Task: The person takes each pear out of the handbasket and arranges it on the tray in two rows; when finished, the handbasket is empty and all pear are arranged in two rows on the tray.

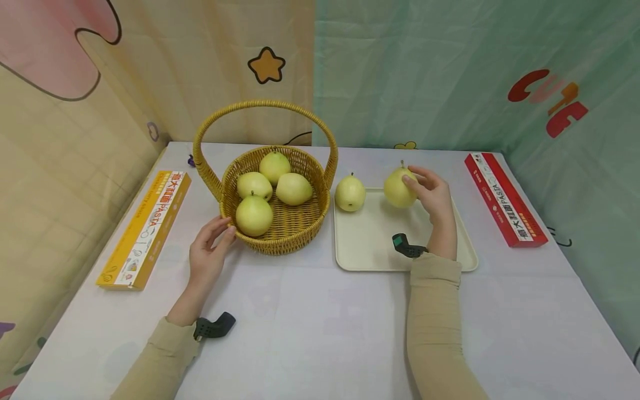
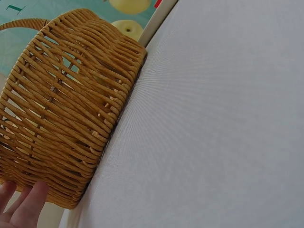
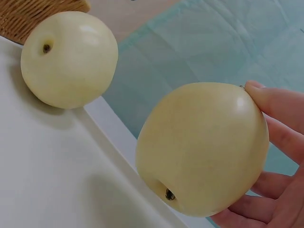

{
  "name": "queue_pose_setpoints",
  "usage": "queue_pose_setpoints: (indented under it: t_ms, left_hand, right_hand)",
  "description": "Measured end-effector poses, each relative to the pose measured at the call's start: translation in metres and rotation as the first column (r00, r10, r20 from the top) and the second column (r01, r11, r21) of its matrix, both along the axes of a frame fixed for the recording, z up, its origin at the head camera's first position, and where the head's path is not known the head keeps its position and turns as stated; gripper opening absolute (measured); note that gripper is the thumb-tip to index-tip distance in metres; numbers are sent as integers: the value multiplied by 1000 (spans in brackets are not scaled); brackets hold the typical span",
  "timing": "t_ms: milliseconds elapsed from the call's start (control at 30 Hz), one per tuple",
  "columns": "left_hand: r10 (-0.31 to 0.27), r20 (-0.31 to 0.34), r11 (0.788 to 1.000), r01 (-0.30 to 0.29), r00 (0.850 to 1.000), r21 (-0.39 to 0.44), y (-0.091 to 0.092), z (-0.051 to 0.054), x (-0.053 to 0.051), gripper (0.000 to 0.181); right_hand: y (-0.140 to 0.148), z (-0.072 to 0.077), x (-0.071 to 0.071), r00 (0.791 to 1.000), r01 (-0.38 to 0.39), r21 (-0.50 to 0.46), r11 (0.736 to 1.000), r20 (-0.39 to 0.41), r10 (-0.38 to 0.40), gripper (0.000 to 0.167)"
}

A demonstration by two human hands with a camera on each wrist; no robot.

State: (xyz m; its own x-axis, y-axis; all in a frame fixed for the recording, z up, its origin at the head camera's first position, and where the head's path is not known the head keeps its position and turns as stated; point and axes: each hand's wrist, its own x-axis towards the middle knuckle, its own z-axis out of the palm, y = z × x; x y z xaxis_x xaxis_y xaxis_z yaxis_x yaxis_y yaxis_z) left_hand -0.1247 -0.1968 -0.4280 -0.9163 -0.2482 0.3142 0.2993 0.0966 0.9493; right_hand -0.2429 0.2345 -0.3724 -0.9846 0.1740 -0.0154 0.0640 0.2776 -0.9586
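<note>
While a yellow pasta box [image 1: 145,230] lies at the left of the white table [image 1: 300,328] and a red pasta box [image 1: 506,200] at the right, the wicker basket [image 1: 285,246] stands between them, its handle [image 1: 265,103] arching over four pears [image 1: 254,215]. A lone pear [image 1: 350,193] sits at the tray's [image 1: 375,244] far-left corner — between the basket and the held pear [image 1: 397,189], which the right hand [image 1: 434,197], arm stretched forward, pinches above the tray. The left hand [image 1: 207,255] rests relaxed fingertips against the basket's near-left side.
</note>
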Motion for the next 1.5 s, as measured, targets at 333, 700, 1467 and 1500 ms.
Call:
queue_pose_setpoints:
  t_ms: [333, 700, 1467, 1500]
  left_hand:
    - [-4, -8, 1000, 4, 1000, 16, -1, -2, -1, 30]
    - [-6, -5, 1000, 6, 1000, 22, -1, -2, -1, 30]
    - [-3, 3, 1000, 3, 1000, 26, 0, -1, 0, 31]
    - [-3, 4, 1000, 3, 1000, 26, 0, -1, 0, 31]
  right_hand:
    - [3, -8, 0, 998, -48, 47, 998, 53, 45, 60]
    - [4, -16, -3, 992, -116, 90, 989, 61, 111, 57]
    - [-4, -26, -9, 981, -195, 179, 964, 28, 193, 66]
    - [-4, -26, -9, 983, -186, 187, 965, 27, 184, 68]
